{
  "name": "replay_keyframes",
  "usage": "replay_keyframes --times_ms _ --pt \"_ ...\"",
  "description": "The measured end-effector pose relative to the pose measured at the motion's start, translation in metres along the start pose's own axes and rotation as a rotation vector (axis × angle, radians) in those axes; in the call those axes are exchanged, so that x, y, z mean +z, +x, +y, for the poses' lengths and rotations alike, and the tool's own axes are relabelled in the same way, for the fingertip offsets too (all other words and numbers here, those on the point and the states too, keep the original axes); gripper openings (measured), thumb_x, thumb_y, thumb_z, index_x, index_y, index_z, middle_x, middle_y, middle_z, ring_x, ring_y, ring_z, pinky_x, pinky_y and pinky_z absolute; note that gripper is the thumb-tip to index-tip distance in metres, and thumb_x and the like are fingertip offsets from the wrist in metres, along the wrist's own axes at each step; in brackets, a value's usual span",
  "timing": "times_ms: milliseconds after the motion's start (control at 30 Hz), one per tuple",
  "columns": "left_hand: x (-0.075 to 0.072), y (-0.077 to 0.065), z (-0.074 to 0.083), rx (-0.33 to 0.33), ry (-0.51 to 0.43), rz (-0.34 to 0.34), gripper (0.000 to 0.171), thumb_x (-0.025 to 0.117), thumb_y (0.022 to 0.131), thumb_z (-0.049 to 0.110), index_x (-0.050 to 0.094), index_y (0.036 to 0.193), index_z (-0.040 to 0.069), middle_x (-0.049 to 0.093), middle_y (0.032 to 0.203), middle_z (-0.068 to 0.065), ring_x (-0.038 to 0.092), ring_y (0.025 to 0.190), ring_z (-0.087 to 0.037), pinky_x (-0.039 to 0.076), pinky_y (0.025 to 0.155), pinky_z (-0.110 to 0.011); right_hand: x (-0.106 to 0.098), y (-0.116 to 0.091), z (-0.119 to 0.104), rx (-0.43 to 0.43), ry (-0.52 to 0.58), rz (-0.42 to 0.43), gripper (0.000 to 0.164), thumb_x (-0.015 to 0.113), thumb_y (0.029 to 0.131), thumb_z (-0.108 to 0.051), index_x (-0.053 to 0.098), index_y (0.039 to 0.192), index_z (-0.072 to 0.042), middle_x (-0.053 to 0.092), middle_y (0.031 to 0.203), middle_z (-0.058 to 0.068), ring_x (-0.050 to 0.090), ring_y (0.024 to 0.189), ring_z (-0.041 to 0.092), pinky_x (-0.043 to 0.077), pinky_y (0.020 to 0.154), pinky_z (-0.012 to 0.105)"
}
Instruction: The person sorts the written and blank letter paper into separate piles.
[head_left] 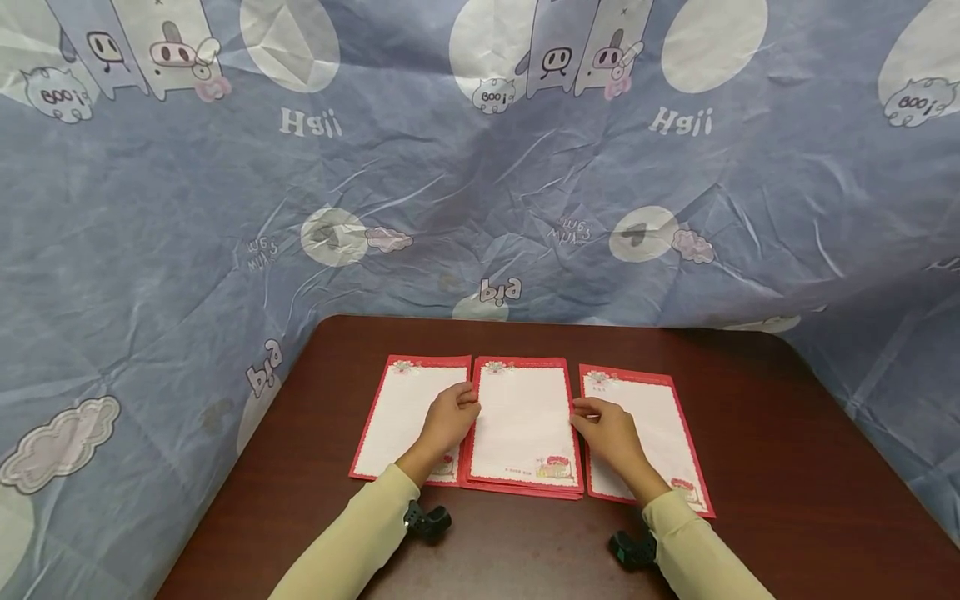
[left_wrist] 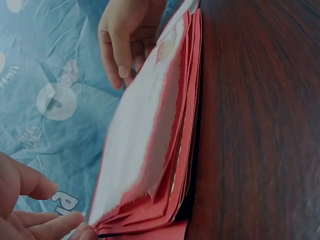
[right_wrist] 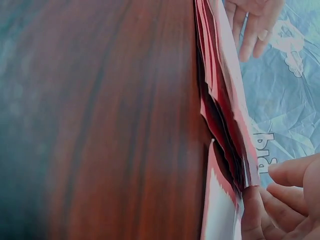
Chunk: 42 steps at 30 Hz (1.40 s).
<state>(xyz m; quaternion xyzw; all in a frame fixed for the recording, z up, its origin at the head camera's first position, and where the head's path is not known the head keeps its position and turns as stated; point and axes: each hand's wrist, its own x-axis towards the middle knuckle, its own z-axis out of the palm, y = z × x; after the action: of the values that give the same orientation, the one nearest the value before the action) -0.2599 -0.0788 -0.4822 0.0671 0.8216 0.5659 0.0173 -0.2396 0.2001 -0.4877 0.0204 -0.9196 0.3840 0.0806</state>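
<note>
A stack of red-bordered paper sheets (head_left: pixel 521 425) lies in the middle of the table, its layers slightly uneven along the near edge. My left hand (head_left: pixel 448 415) touches the stack's left edge with its fingertips, the thumb held apart from the fingers in the left wrist view. On the opposite side, my right hand (head_left: pixel 611 429) has its fingers against the right edge. The edges of the stacked sheets (right_wrist: pixel 225 95) fan apart a little in the right wrist view. Neither hand visibly pinches a sheet.
A similar left sheet (head_left: pixel 397 408) lies beside the stack, partly under my left forearm. The right sheet (head_left: pixel 652 417) lies at a slant beneath my right hand. All rest on a dark brown wooden table (head_left: pixel 772 433); a blue patterned cloth (head_left: pixel 525 167) hangs behind it.
</note>
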Motion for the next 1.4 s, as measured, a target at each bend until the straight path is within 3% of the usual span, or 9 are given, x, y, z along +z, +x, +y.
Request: replay_keyframes --times_ms 200,467,633,800,1033,1267,1400 --pt "0.004 -0.001 0.003 -0.055 -0.023 -0.008 0.053 0.063 0.098 0.008 0.046 0.145 -0.011 0.059 0.135 -0.026 0.059 0.123 -0.036 0.051 0.099 -0.045 0.0 0.0 -0.002 0.005 -0.001 -0.003 0.032 0.072 0.093 -0.016 0.072 0.122 -0.001 0.075 0.106 0.013 0.071 0.096 0.029 0.055 0.081 0.045" --pt "0.004 -0.001 0.006 -0.074 -0.024 -0.018 0.054 0.062 0.098 0.008 0.044 0.145 -0.013 0.057 0.138 -0.028 0.058 0.125 -0.038 0.05 0.099 -0.045 0.001 -0.001 -0.001 -0.008 -0.017 0.017 0.033 0.071 0.093 -0.015 0.071 0.124 -0.002 0.074 0.109 0.015 0.07 0.099 0.031 0.054 0.086 0.049" --pt "0.003 -0.001 0.006 -0.065 -0.035 -0.003 0.051 0.062 0.099 0.007 0.046 0.144 -0.012 0.058 0.136 -0.028 0.058 0.124 -0.038 0.051 0.098 -0.045 0.003 0.002 -0.004 0.023 0.063 0.041 0.037 0.072 0.093 -0.013 0.068 0.127 -0.001 0.074 0.105 0.013 0.071 0.095 0.029 0.055 0.084 0.044" --pt "0.003 0.0 0.003 -0.049 -0.113 0.03 0.047 0.06 0.098 0.003 0.049 0.14 -0.014 0.059 0.133 -0.029 0.059 0.122 -0.039 0.052 0.097 -0.044 0.005 0.005 -0.007 0.106 0.162 -0.004 0.044 0.072 0.092 -0.011 0.061 0.132 0.005 0.07 0.097 0.011 0.061 0.09 0.024 0.047 0.08 0.035" --pt "-0.001 0.003 -0.001 -0.106 -0.271 0.092 0.047 0.059 0.094 -0.001 0.051 0.139 -0.011 0.06 0.132 -0.026 0.061 0.113 -0.033 0.057 0.086 -0.036 0.006 0.006 -0.008 0.184 0.287 -0.045 0.045 0.071 0.093 -0.006 0.059 0.134 0.007 0.071 0.1 0.014 0.057 0.081 0.014 0.048 0.064 0.022" --pt "-0.013 0.002 -0.004 -0.171 -0.416 0.103 0.045 0.056 0.098 -0.005 0.049 0.141 -0.012 0.059 0.132 -0.029 0.066 0.097 -0.024 0.057 0.082 -0.033 0.009 0.008 -0.017 0.181 0.358 -0.072 0.047 0.069 0.095 -0.007 0.056 0.139 0.007 0.071 0.102 0.014 0.056 0.077 0.01 0.05 0.064 0.021" --pt "-0.022 0.001 -0.008 -0.19 -0.399 0.105 0.042 0.059 0.096 -0.003 0.055 0.137 -0.011 0.065 0.127 -0.026 0.067 0.091 -0.018 0.057 0.077 -0.03 0.012 0.009 -0.023 0.165 0.318 -0.089 0.046 0.068 0.096 -0.009 0.057 0.139 0.003 0.07 0.103 0.011 0.057 0.081 0.012 0.049 0.069 0.023"
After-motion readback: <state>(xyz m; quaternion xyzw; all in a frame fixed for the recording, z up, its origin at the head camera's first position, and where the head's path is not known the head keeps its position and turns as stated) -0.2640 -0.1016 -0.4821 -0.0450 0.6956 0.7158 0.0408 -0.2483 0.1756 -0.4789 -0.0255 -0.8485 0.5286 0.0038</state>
